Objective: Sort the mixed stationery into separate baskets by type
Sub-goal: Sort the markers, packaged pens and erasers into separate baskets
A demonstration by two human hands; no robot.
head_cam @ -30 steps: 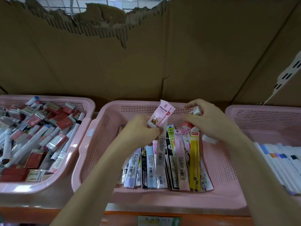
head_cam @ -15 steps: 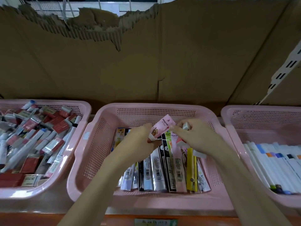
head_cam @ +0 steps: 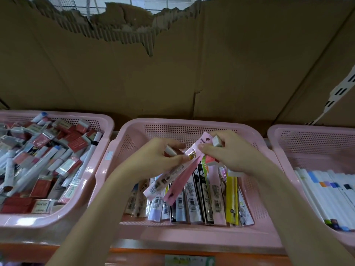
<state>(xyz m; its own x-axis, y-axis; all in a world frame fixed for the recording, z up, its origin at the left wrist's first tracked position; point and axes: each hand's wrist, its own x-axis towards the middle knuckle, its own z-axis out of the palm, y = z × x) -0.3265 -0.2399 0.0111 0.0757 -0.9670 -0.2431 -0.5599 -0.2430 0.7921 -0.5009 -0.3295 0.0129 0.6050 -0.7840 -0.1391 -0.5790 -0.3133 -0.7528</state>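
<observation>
Both hands hover over the middle pink basket, where several long flat pen packets lie side by side. My left hand grips pink packets that slant down to the left, plus a white pen-like item. My right hand pinches the top of a pink packet and also holds a small white eraser-like block and a red-and-white piece.
The left pink basket holds mixed markers, red boxes and erasers. The right pink basket holds white markers in a row. Torn cardboard backs the shelf; an orange shelf edge runs below.
The pink packets have swung from pointing up to slanting down-left over the basket. My hands stay close together, and the view has shifted slightly.
</observation>
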